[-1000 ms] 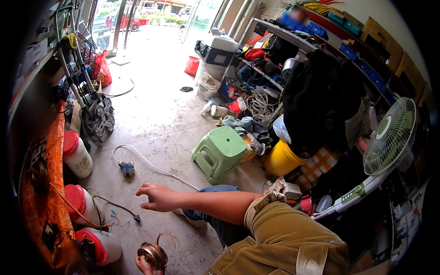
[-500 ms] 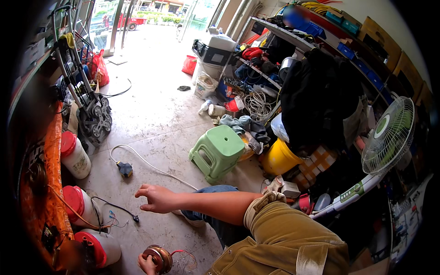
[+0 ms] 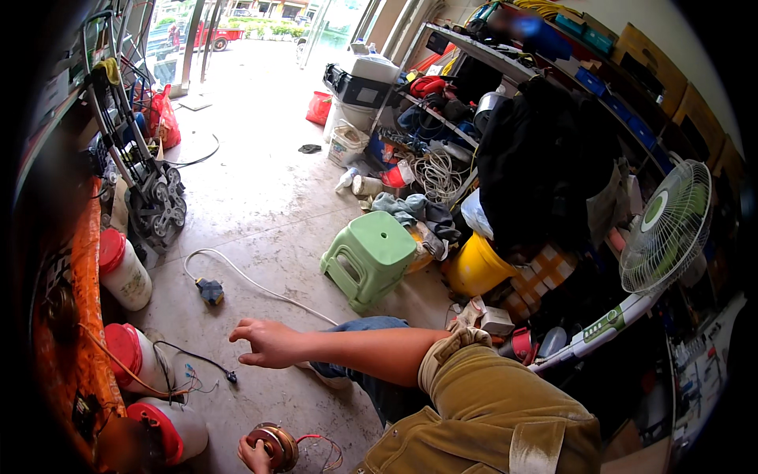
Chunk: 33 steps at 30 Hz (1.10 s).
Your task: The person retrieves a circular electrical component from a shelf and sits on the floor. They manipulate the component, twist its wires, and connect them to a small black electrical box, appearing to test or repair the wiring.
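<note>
At the lower edge my left hand (image 3: 253, 457) grips a round copper-coloured motor part (image 3: 278, 445), its fingers on the near left side. Red wires (image 3: 324, 444) trail off the part to the right. My right hand (image 3: 271, 344) is stretched out to the left over the floor, at the end of a forearm below a rolled tan sleeve (image 3: 466, 355). Its fingers are slightly bent and apart, with nothing in them. Nearest to it lies a black cable with a plug (image 3: 230, 377) on the floor, beside loose thin wires.
White buckets with red lids (image 3: 126, 268) line an orange-covered bench (image 3: 85, 316) at left. A dark power socket (image 3: 210, 291) on a white cord lies ahead. Green stool (image 3: 371, 253), yellow bucket (image 3: 479, 268), standing fan (image 3: 666, 225) and crowded shelves (image 3: 482, 59) are at right.
The view has shifted slightly, so the room's things sit a little further left. Both hands keep nearly the same pose, the left still gripping the motor part.
</note>
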Available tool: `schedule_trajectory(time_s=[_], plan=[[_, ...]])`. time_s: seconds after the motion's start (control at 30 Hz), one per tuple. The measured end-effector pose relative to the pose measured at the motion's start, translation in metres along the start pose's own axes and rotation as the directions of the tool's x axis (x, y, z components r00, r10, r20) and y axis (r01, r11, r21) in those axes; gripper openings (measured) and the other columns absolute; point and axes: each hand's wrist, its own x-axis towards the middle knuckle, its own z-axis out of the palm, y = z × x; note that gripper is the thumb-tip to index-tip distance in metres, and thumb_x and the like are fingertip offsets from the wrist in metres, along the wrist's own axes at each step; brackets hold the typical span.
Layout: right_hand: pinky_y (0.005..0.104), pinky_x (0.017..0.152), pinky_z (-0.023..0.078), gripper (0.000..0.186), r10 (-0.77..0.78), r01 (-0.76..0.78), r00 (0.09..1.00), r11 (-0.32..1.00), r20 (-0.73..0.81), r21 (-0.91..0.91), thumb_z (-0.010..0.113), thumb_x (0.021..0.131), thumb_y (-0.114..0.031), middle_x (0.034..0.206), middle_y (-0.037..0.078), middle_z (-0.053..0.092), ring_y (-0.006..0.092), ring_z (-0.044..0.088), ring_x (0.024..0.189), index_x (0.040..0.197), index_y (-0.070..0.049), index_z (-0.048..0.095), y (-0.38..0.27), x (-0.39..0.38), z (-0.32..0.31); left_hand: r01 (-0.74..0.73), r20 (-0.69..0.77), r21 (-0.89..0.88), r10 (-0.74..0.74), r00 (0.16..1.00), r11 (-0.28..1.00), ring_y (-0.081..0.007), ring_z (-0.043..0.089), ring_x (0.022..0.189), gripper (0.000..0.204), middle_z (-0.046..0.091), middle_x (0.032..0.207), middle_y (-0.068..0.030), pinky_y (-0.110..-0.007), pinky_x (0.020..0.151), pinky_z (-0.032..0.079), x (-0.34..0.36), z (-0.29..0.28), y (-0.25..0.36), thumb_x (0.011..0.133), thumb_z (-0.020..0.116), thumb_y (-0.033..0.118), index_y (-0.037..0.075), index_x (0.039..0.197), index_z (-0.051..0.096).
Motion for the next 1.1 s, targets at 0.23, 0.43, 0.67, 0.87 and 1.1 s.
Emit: schedule_trajectory(time_s=[0.23,0.43,0.67,0.87,1.1], plan=[[0.0372,0.068,0.047,0.039,0.011,-0.011,1.0,1.0,0.003,-0.001,0.065,0.078,-0.019,0.103,0.014,0.051,0.0239,0.06,0.073,0.111,-0.002,0.052,0.003,0.001,0.001,-0.019,-0.002,0.011,0.019,1.0,1.0,-0.0307,0.057,0.08,0.032,0.059,0.088,-0.0142,-0.039,0.075,0.048,0.003,0.001,-0.001,0.072,0.062,0.015,0.001,0.1,0.056],[0.0379,0.069,0.047,0.038,0.007,-0.007,1.0,1.0,-0.004,0.008,0.065,0.079,-0.019,0.103,0.014,0.051,0.0241,0.06,0.073,0.111,-0.002,0.052,0.004,0.001,0.001,-0.046,-0.002,0.0,0.046,0.999,0.999,-0.0314,0.057,0.079,0.032,0.059,0.087,-0.0146,-0.039,0.074,0.047,0.004,0.003,-0.004,0.071,0.063,0.013,0.001,0.1,0.056],[0.0399,0.084,0.044,0.04,0.129,-0.132,0.99,0.99,0.059,0.042,0.064,0.076,-0.021,0.107,0.017,0.053,0.0334,0.052,0.101,0.109,-0.002,0.055,-0.008,-0.002,-0.008,0.097,0.083,-0.032,-0.094,0.992,0.995,-0.0369,0.053,0.097,0.038,0.057,0.103,-0.02,-0.045,0.087,0.042,0.002,-0.002,0.009,0.067,0.064,0.014,0.002,0.102,0.055],[0.0398,0.085,0.044,0.04,0.126,-0.129,0.99,0.99,0.06,0.05,0.064,0.076,-0.021,0.107,0.017,0.053,0.0334,0.052,0.102,0.109,-0.002,0.055,-0.005,-0.001,-0.005,0.076,0.071,-0.029,-0.073,0.995,0.997,-0.0364,0.054,0.096,0.037,0.058,0.101,-0.0194,-0.045,0.086,0.042,0.001,-0.005,0.013,0.067,0.064,0.013,0.002,0.102,0.055],[0.0376,0.069,0.047,0.038,0.011,-0.011,1.0,1.0,-0.004,-0.009,0.065,0.078,-0.019,0.101,0.014,0.051,0.0241,0.06,0.072,0.11,-0.002,0.052,0.008,-0.002,0.003,0.061,0.088,-0.027,-0.059,0.994,0.998,-0.0363,0.054,0.095,0.039,0.059,0.1,-0.0193,-0.045,0.085,0.042,0.003,-0.002,0.009,0.066,0.065,0.014,0.002,0.102,0.055]])
